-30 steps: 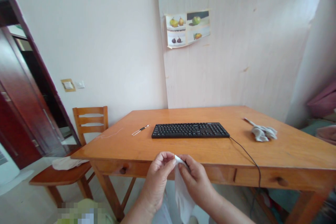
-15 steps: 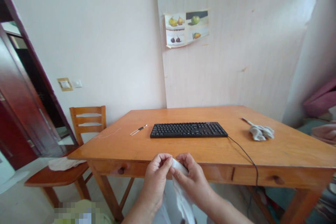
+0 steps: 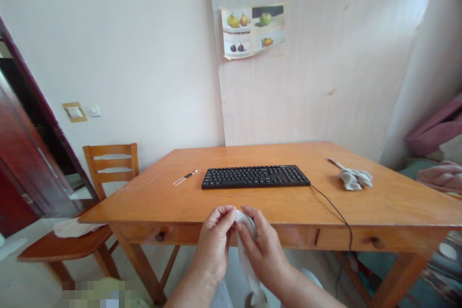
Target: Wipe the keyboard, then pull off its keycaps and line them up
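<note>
In front of the table's near edge, my left hand (image 3: 215, 233) pinches the top edge of a thin white strip (image 3: 247, 261) between thumb and fingertips. My right hand (image 3: 263, 240) is closed round the same strip just to the right, thumb laid over it. The strip hangs down between my wrists; whether it is cloth, tissue or film I cannot tell. Beyond both hands a black keyboard (image 3: 255, 176) lies flat on the wooden table (image 3: 173, 208). Left of it rests a keycap puller (image 3: 186, 177) with thin wire prongs and a black middle.
A crumpled grey cloth (image 3: 355, 179) lies at the table's right beside a thin pale stick (image 3: 335, 163). The keyboard's cable (image 3: 334, 206) drops over the front edge. At left stands a wooden chair (image 3: 112, 163) with white cloth (image 3: 77, 227) on its seat.
The view has shifted slightly, so the table and chair appear a little further left and higher. Both hands keep hold of the white strip, with the right fingers slightly shifted along it.
</note>
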`<state>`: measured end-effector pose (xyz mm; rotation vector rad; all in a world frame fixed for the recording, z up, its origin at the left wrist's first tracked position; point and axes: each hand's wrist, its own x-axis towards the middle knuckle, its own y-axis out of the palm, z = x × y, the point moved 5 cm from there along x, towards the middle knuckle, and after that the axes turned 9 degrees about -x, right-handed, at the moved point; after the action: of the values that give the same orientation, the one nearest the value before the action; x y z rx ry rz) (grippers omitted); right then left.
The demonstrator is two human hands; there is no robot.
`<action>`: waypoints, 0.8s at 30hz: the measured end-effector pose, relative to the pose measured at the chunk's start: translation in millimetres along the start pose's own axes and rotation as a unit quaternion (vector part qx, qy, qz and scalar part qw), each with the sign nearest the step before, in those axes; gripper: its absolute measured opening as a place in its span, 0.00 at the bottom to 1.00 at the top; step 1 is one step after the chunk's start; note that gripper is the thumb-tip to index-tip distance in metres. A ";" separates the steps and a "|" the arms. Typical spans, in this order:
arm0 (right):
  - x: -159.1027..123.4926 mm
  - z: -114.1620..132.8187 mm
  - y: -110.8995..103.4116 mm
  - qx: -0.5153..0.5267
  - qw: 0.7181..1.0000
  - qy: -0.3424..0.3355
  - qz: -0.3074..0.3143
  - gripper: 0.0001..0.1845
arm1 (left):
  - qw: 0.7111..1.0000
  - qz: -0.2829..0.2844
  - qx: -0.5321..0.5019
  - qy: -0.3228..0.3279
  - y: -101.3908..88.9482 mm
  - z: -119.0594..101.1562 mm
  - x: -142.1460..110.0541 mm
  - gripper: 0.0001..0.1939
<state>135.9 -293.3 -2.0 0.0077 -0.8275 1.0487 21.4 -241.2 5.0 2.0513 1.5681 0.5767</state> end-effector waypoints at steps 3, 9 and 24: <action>4.1 -3.9 3.9 0.056 0.998 0.026 0.004 0.14 | 1.000 -0.004 -0.012 -0.005 1.0 2.8 3.3 0.14; 16.8 -8.4 2.0 0.128 0.988 0.079 0.034 0.11 | 1.000 0.000 -0.001 -0.024 -0.3 9.2 11.6 0.15; 55.2 -44.5 -35.3 -0.070 0.990 0.113 0.056 0.09 | 0.991 -0.062 0.056 0.107 -28.9 -56.9 76.2 0.16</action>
<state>202.4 -253.0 13.0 -0.2750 -0.6995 1.0727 -15.6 -154.0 34.9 2.0095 1.8756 0.6947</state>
